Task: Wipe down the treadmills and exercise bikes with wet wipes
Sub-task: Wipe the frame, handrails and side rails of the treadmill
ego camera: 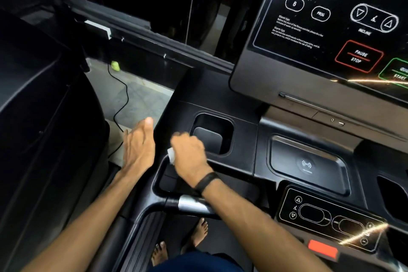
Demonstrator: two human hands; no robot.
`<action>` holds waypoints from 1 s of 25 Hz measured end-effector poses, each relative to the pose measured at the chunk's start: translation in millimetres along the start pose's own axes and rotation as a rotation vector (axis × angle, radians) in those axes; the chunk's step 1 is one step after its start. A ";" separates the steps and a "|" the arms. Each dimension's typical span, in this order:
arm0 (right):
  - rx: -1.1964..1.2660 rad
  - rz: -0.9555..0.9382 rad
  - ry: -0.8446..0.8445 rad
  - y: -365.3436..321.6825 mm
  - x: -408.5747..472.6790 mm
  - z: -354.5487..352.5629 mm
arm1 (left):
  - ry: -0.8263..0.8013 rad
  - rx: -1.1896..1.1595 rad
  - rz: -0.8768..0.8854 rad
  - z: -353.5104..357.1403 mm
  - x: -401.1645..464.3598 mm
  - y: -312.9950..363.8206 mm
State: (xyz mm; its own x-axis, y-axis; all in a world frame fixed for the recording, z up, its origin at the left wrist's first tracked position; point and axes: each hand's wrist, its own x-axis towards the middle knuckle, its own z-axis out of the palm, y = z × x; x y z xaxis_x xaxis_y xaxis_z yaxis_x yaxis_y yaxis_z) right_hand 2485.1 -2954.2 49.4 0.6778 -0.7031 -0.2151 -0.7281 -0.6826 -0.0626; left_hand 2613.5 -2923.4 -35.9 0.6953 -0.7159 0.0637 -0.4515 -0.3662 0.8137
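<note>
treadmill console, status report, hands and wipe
Right hand grips wet wipe beside cup holder. Left hand open, off console's left edge. Nothing blocking.

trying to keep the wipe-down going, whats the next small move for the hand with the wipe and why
Probably slide the right hand, which grips the wet wipe, forward into the cup holder. The hand sits at the recess's near-left edge, on the console beside the handrail, so that pocket is the closest unwiped surface. The left hand hovers open, holding nothing.

Grey floor [141, 97] with black cable [123, 99] and green ball [115, 65].
</note>
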 end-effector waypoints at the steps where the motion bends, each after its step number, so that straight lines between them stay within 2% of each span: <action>1: -0.036 -0.036 0.020 -9.2 6.9 1.4 | 0.020 -0.011 -0.013 -4.6 -2.1 -1.9; 3: -0.074 -0.057 0.043 -6.8 9.8 7.3 | 0.045 0.004 -0.012 -9.2 -8.1 -3.4; 7: -0.138 0.044 0.046 41.5 -20.5 1.7 | 0.011 0.012 -0.008 -0.1 -23.7 0.3; 13: -0.410 0.295 -0.185 130.9 -79.5 -19.7 | -0.027 0.070 0.059 5.0 -30.9 3.4; 16: -0.469 0.329 -0.274 141.9 -76.7 -18.4 | -0.040 0.105 0.074 3.1 -33.9 8.3; 20: -0.444 0.240 -0.178 126.9 -61.2 -12.6 | -0.022 0.101 0.054 2.5 -34.1 7.7; 25: -0.269 -0.026 0.015 86.0 -37.0 0.3 | 0.063 0.040 -0.043 -8.0 -41.9 0.6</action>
State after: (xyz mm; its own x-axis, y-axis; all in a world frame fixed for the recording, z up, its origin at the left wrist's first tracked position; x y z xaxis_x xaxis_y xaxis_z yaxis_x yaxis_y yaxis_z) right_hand 2397.4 -2986.9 51.7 0.6988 -0.6862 -0.2023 -0.6582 -0.7274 0.1938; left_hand 2588.6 -2888.8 -33.4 0.7476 -0.6608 0.0668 -0.4422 -0.4201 0.7924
